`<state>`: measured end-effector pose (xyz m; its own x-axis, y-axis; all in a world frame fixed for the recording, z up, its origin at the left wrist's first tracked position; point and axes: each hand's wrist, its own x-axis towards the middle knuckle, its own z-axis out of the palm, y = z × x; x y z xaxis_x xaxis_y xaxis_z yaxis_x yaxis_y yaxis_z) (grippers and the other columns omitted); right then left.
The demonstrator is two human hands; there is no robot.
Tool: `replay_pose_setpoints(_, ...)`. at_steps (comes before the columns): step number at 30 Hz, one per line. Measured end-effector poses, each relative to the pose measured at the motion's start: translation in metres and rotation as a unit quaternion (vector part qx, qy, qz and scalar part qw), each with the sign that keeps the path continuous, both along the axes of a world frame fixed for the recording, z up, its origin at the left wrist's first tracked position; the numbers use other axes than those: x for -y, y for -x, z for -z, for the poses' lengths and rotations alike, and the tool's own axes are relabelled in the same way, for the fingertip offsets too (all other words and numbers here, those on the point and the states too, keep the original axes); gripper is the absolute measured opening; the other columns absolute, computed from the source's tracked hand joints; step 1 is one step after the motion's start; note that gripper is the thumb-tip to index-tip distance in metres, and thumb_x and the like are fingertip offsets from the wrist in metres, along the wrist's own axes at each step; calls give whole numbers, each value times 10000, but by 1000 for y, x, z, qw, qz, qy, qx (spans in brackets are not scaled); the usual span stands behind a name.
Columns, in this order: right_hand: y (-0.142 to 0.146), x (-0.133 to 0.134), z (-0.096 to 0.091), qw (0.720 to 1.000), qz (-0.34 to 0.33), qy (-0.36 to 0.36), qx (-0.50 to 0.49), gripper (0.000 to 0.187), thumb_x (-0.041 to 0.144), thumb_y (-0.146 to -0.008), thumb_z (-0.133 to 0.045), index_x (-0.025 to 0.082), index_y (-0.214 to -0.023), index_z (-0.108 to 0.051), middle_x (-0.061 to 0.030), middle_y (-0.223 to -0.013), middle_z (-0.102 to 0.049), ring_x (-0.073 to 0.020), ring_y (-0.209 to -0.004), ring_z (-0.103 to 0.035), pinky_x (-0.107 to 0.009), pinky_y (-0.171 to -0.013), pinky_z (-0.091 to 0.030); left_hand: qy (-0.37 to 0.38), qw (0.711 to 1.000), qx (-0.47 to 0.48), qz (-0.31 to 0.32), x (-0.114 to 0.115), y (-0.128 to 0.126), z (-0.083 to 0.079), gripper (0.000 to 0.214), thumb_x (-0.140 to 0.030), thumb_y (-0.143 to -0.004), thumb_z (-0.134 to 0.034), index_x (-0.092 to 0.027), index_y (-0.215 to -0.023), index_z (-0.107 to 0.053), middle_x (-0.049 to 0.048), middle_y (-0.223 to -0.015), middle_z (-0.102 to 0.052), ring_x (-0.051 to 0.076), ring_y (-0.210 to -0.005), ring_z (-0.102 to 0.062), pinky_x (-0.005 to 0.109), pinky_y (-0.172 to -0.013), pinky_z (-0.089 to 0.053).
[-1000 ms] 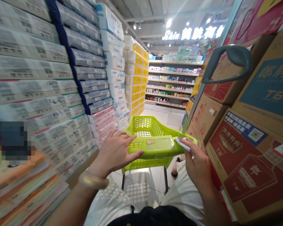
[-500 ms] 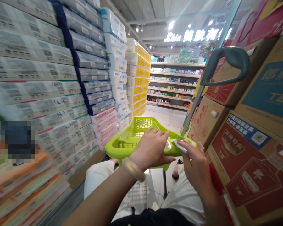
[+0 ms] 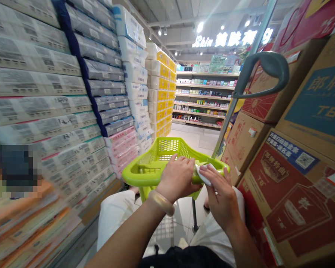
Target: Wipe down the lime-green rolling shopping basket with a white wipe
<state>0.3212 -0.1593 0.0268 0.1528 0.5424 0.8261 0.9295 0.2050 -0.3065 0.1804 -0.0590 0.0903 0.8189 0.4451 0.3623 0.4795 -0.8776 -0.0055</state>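
Note:
A lime-green plastic shopping basket (image 3: 147, 181) stands in front of my knees, with a mesh far wall and a thick smooth rim. My left hand (image 3: 178, 173) is closed over the near rim, fingers on top and thumb below. Just to its right, my right hand (image 3: 220, 191) presses a folded white wipe (image 3: 204, 176) against the rim's right part. The fingers lie over the wipe and hide some of it. Beyond the rim, a grey pole with a loop handle (image 3: 279, 89) rises and leans right; its lower end is hidden.
Stacked paper packs (image 3: 39, 80) line my left side, with yellow-and-white packs (image 3: 163, 98) further on. Liquor cartons (image 3: 296, 197) are piled close on my right. Shelves of small goods (image 3: 202, 89) stand at the back, past a tiled floor (image 3: 192, 137).
My right hand and the wipe have slid left along the rim, closer to my left hand. My left hand's fingers have curled more around the rim. The view has shifted slightly.

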Motion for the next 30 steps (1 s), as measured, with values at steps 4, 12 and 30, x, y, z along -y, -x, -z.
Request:
replay_pose_setpoints(4, -11, 0, 2, 997, 64, -32, -19, 294, 194, -937, -456, 245, -1093, -700, -65, -1128, -751, -257, -1158, -661, -560, -1187, -227, 3, 1000, 8, 7, 1, 1, -1, 575, -570, -753, -658, -152, -1140, -577, 139, -1138, -693, 312, -1133, -602, 476, -1032, -381)
replay_pose_setpoints(12, 3, 1, 2, 1000, 2, -2, 2, 337, 152, -927, -457, 268, -1148, -684, -51, -1202, -724, -245, -1200, -638, -553, -1202, -192, -2, 1000, 15, 14, -1, 3, -2, 524, -570, -762, -653, -158, -1080, -595, 132, -1098, -700, 305, -1092, -620, 464, -1001, -406)
replay_pose_setpoints(30, -5, 1, 3, 996, 74, -42, -30, 310, 171, -943, -438, 243, -1119, -683, -65, -1155, -740, -251, -1187, -642, -557, -1194, -183, 22, 999, 13, 43, -9, 23, -3, 575, -582, -750, -667, -168, -1142, -589, 128, -1141, -690, 308, -1116, -610, 470, -1026, -383)
